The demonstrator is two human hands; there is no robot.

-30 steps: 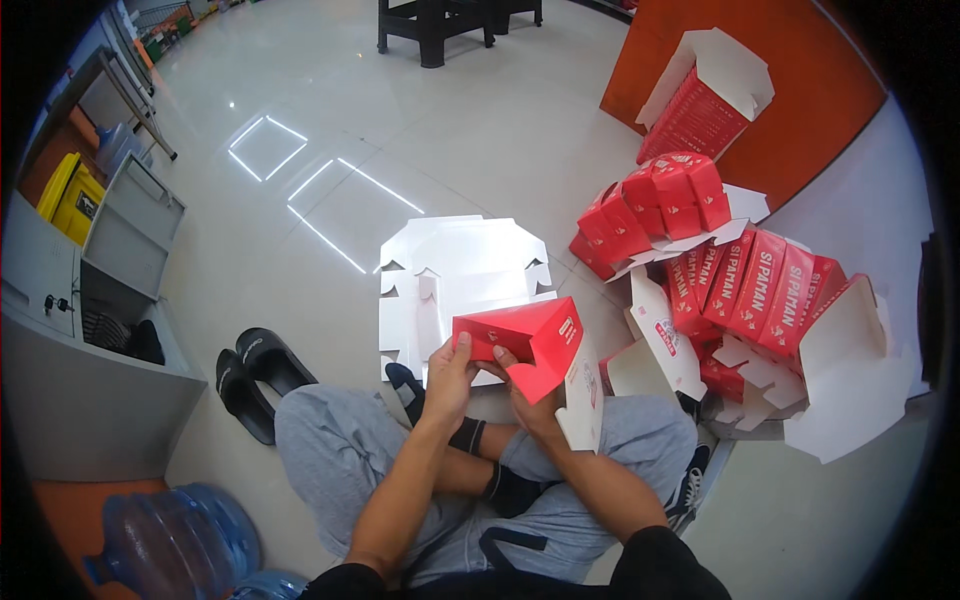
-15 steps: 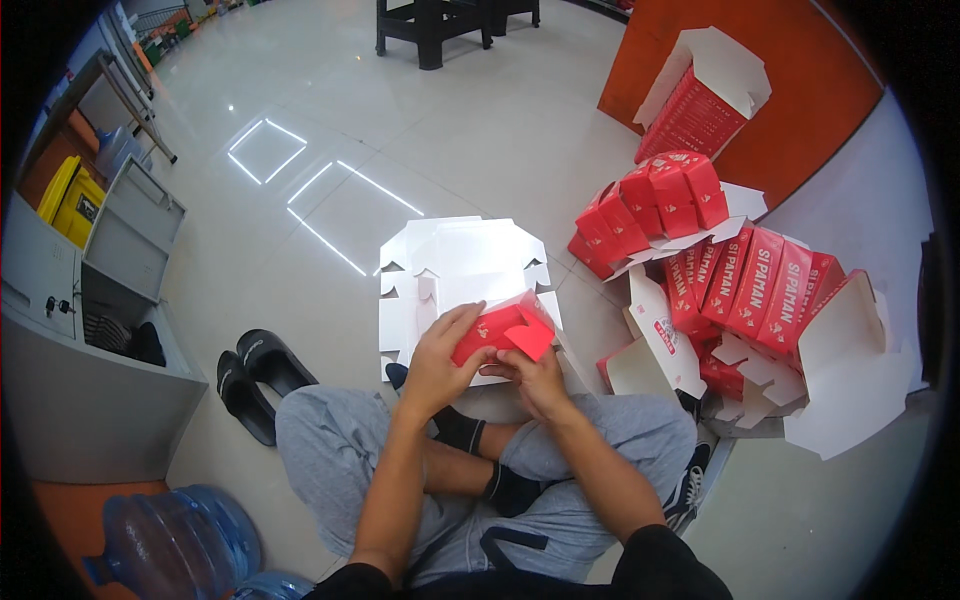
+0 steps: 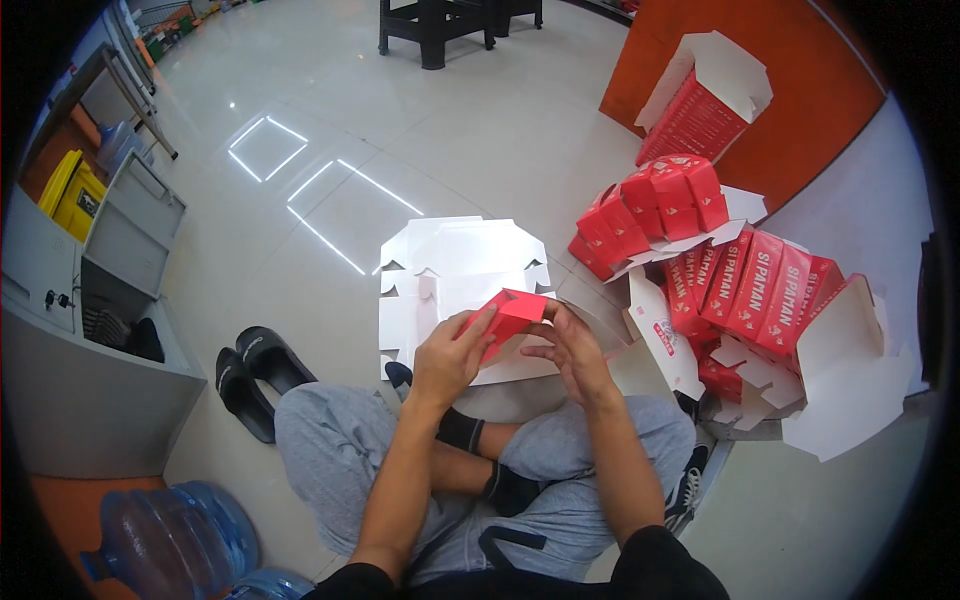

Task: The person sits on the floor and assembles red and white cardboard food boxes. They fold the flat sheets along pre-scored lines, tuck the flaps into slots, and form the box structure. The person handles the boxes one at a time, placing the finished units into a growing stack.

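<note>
We are holding an angular red cardboard box (image 3: 505,322) with smooth faces and crisp creases. It is hanging in front of our crossed legs, over the near right part of a flat white cardboard sheet (image 3: 455,245) whose surface is shining and whose sides are showing notches and slots. The sheet is lying on glossy pale floor tiles (image 3: 335,240), which are mirroring bright lines of light.

To the right, a heap of folded red boxes (image 3: 770,285) with white print is spilling among open cartons, one white-lined carton flap (image 3: 850,370) flaring widely. A smaller red cluster (image 3: 655,205) is sitting farther off, and a tall red carton (image 3: 695,115) is standing by an orange panel (image 3: 790,150). On the left, black slip-on sandals (image 3: 277,362) are resting near our soft grey trousers (image 3: 345,440), beside a grey cabinet (image 3: 80,390). A ribbed clear-blue plastic water bottle (image 3: 180,540) is lying at the near left. Our hands and the box are covering part of the sheet.

Our left hand (image 3: 450,355) is pinching the box's left side between thumb and fingers. Our right hand (image 3: 575,350) is bending inward, its fingers loosely parted and its upper fingertips meeting the box's right end; we cannot tell whether they are pinching it. Both forearms are reaching in from the near edge.
</note>
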